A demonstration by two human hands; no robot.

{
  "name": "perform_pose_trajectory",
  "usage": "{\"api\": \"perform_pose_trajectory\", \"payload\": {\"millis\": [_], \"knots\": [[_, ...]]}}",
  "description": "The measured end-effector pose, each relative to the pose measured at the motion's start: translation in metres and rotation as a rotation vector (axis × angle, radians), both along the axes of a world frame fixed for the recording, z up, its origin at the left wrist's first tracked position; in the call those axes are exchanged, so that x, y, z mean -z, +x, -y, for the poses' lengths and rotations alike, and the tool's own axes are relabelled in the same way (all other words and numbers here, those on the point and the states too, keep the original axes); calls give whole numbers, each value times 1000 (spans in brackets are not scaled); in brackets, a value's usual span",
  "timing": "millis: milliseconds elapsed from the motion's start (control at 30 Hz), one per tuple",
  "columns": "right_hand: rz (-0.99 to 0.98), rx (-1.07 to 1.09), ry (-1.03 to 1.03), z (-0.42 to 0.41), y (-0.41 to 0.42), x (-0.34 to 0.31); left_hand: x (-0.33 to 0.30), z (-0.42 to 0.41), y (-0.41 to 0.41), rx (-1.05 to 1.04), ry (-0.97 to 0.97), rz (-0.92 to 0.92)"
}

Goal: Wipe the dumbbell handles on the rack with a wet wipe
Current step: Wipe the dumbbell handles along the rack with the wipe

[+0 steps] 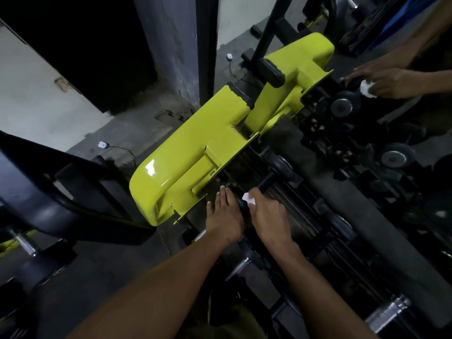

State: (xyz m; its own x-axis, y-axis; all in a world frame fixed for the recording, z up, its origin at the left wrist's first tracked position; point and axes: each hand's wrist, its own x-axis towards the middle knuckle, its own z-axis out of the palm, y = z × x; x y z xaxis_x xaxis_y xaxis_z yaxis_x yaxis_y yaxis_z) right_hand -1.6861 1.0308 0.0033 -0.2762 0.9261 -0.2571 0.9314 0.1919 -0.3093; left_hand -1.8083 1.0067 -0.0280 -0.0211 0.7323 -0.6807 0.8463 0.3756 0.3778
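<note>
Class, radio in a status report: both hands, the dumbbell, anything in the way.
Left hand open, resting on dumbbell end. Right hand grips handle with wipe. Yellow rack frame close on the left; nothing blocking.

The right hand (266,216) covered most of the wet wipe (249,199), leaving only a small white corner showing. The near end of the dumbbell handle (265,183) lay hidden under both hands. The rack (318,216) sank into shadow, its parts blurred, and the right picture edge cut it off.
</note>
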Motion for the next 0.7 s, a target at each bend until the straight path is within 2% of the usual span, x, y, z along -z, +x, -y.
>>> {"api": "perform_pose_trajectory", "payload": {"millis": [67, 200, 300, 433, 533, 700], "knots": [[20, -143, 23, -10, -1, 2, -1, 0, 0, 5, -5, 10], [217, -353, 35, -31, -8, 2, -3, 1, -2, 18, 18, 12], [441, -431, 36, -45, -19, -8, -3, 1, 0, 2, 16, 10], [669, -422, -64, -76, -32, -24, -2, -1, 1, -22, 24, -8], [745, -473, -2, -92, -35, -33, -1, 0, 1, -23, 34, 0], [871, -727, 94, -93, -30, -43, 1, 2, 1, -24, 46, 0]]}}
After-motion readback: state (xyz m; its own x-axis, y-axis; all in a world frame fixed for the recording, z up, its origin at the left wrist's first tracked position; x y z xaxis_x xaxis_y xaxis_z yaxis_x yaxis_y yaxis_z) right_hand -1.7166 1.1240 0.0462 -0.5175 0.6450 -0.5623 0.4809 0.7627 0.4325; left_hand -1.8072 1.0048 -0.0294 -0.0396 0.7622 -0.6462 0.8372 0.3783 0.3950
